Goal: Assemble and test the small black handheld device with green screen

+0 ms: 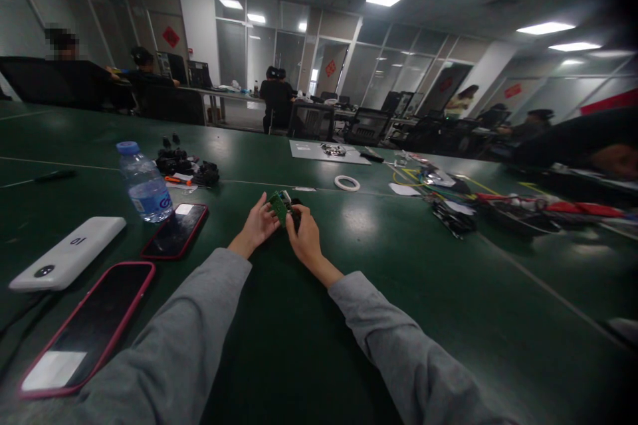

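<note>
Circuit board (pixel 279 206) apparently between both raised hands

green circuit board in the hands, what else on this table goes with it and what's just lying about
In hand:
- green circuit board, held by the left hand
- small black part against the board, held by the right hand

Lying about:
- water bottle
- two dark phones
- white power bank
- white tape ring
- black parts pile
- grey mat
</note>
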`<state>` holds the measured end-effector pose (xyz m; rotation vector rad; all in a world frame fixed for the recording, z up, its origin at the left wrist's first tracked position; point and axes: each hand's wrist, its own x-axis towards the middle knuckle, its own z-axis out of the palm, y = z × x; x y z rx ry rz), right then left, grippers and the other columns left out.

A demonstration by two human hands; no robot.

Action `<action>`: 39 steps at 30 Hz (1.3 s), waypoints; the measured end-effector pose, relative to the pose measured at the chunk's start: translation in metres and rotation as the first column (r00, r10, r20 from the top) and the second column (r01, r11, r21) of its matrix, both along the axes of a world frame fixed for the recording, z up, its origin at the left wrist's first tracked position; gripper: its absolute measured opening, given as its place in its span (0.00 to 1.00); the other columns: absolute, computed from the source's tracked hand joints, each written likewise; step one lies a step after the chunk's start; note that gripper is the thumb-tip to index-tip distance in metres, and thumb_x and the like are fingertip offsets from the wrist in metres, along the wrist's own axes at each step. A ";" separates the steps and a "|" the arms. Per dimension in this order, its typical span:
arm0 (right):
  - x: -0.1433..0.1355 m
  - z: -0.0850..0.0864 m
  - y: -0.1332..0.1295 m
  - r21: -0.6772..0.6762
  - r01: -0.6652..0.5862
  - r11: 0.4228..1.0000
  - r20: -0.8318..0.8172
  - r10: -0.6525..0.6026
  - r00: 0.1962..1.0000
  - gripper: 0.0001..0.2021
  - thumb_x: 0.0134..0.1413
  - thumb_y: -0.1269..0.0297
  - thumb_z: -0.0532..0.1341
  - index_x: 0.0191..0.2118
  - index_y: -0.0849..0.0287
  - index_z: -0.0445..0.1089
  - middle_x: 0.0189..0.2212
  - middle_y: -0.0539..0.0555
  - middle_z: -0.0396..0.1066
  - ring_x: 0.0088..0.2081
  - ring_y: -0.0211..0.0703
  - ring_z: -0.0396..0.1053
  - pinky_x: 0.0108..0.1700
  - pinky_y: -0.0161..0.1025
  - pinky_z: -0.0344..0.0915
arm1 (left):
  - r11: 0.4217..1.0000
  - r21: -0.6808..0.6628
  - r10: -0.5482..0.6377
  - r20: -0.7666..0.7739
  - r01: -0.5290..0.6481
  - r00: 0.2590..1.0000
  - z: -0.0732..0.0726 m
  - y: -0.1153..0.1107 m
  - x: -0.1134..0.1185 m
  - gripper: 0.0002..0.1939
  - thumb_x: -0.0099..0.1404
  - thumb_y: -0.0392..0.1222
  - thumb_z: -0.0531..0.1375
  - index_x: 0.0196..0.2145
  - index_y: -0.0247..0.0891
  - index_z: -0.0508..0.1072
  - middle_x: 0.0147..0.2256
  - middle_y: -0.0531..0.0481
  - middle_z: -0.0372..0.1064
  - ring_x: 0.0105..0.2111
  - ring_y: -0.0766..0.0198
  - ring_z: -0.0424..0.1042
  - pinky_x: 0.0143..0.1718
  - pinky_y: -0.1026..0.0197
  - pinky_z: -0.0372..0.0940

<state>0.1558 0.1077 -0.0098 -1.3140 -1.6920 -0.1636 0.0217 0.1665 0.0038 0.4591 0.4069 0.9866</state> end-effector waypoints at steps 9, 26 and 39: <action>0.004 0.001 0.003 -0.005 0.014 1.000 -0.183 -0.015 0.983 0.16 0.65 0.58 0.44 0.49 0.60 0.60 0.43 0.59 0.68 0.41 0.44 0.68 0.44 0.42 0.63 | 0.993 0.116 -0.031 -0.020 0.033 0.999 -0.005 0.002 0.003 0.11 0.64 0.45 0.57 0.39 0.35 0.71 0.37 0.45 0.74 0.36 0.62 0.74 0.40 0.61 0.68; 0.002 0.001 0.002 -0.029 -0.041 0.999 -0.095 0.038 0.995 0.15 0.64 0.58 0.47 0.50 0.60 0.60 0.44 0.59 0.68 0.43 0.45 0.66 0.46 0.44 0.61 | 1.000 0.030 -0.003 -0.085 0.005 0.996 0.001 -0.001 0.001 0.16 0.62 0.51 0.58 0.41 0.36 0.70 0.32 0.48 0.73 0.29 0.64 0.74 0.32 0.62 0.67; 0.001 0.004 -0.002 0.003 -0.083 0.997 0.070 0.082 0.994 0.15 0.63 0.59 0.50 0.52 0.60 0.59 0.46 0.58 0.67 0.47 0.46 0.65 0.47 0.44 0.60 | 0.996 0.074 -0.043 -0.066 0.048 0.997 0.000 0.000 -0.001 0.21 0.62 0.55 0.56 0.42 0.34 0.73 0.35 0.44 0.74 0.31 0.62 0.73 0.31 0.62 0.66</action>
